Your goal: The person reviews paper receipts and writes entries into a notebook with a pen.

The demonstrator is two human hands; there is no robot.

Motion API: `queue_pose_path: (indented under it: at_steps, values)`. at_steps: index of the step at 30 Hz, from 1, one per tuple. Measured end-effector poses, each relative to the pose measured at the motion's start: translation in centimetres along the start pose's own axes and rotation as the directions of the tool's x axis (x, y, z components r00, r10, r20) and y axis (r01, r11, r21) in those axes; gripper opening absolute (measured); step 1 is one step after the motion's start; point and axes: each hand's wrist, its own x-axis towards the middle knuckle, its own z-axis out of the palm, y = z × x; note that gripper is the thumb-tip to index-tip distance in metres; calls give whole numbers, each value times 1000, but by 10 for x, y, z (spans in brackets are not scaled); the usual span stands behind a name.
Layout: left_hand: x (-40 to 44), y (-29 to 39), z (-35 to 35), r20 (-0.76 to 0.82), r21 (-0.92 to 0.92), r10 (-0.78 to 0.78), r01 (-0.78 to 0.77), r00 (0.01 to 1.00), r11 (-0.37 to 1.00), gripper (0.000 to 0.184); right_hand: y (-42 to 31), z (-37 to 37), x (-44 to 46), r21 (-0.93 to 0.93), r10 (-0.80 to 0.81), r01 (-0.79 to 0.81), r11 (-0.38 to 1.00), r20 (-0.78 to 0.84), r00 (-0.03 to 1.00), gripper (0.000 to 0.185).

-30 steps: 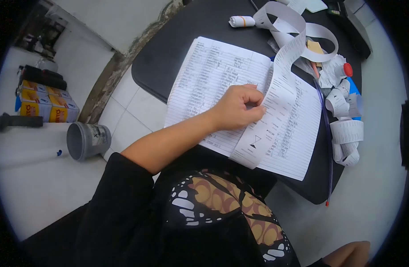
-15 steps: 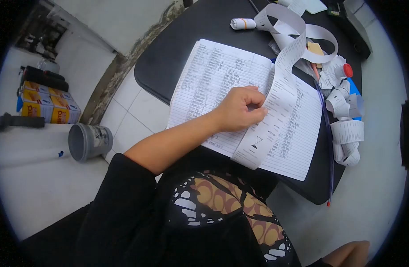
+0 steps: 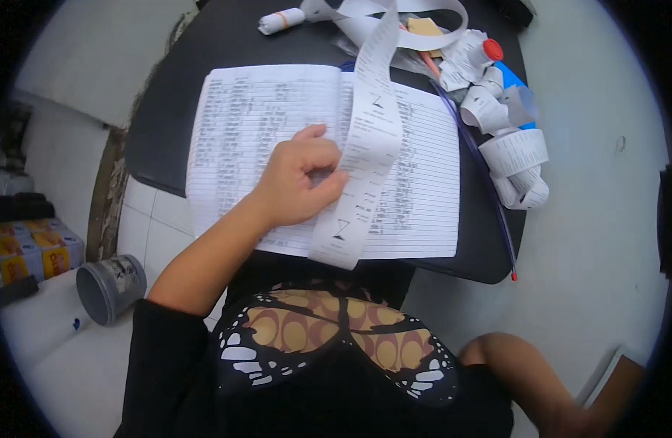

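My left hand (image 3: 303,179) rests over the open notebook (image 3: 234,168), fingers curled, thumb and fingertips at the left edge of a long printed receipt strip (image 3: 369,142). The fingers appear to pinch that edge. The strip lies across the notebook's middle, its lower end reaching the near edge and its upper part looping to the back of the table. Handwritten columns fill much of both ruled pages. Only my bent right arm (image 3: 526,376) shows at the lower right; its hand is beyond the bottom of the view.
On the black table (image 3: 168,131) lie a rolled paper with a band (image 3: 281,21), coiled receipts (image 3: 515,157), a red cap (image 3: 491,50) and a purple stick-like item (image 3: 482,182). A grey bucket (image 3: 109,288) and yellow-white boxes (image 3: 36,252) stand at left.
The view has turned and shifted, so the table and notebook sit further left and straighter. My left hand stays at the strip's edge. More of my right arm shows.
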Motion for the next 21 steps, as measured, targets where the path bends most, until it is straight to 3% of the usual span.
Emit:
queue_pose_path:
  at_steps: [1,2,4,5,6,8,11,17,21]
  values:
    - [0,2,0,8,15,1,-1,1000,1000,17,-3,33,-18,117,206,-197,973,-69,976,27]
    - [1,3,0,17,32,1,-2,1000,999,16,-6,87,-43,328,452,-403,855,-89,887,25]
    - [2,6,1,39,73,9,-12,999,997,15,-10,189,-86,679,765,-606,414,100,636,25]
    - [2,8,1,51,93,9,-13,999,996,14,-18,224,-100,755,842,-635,163,230,489,27]
    - [3,9,1,79,120,3,-13,997,993,14,-22,248,-111,848,844,-522,-96,347,408,32]
    - [4,11,1,132,170,-15,-7,991,985,13,-31,265,-115,721,850,-583,-375,518,95,23]
    - [5,10,3,123,178,-22,0,992,984,12,-29,280,-118,565,831,-797,-213,534,156,18]
    - [5,11,2,139,176,-49,24,989,984,9,-27,278,-123,463,880,-870,-171,469,77,25]
    - [6,11,0,156,162,-54,29,986,986,8,-31,281,-120,451,884,-879,-154,460,81,27]
